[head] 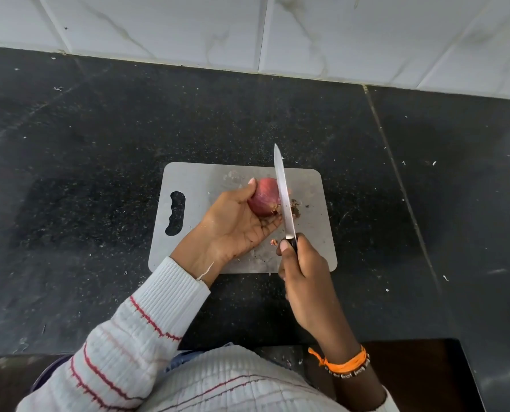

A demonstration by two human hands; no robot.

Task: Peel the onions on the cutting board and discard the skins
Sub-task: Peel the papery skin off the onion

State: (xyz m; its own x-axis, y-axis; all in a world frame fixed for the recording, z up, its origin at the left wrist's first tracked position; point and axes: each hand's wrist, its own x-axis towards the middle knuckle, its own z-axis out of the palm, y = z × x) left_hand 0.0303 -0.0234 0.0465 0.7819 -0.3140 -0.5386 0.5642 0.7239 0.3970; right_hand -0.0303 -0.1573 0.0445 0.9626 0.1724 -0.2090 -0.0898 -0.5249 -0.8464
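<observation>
Head view: left hand cupping red onion, right hand gripping knife, skin scraps on cutting board.

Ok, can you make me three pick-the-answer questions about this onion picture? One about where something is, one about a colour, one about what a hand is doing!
1. Where is the red onion?
A on the counter
B in the left hand, above the cutting board
C in a bowl

2. What colour is the wrist band?
A orange
B green
C blue

3. What is the right hand doing?
A resting flat
B pointing
C gripping the knife

Answers: B, the fingers cradle it; A, bright orange thread; C, fingers wrap the handle.
</observation>
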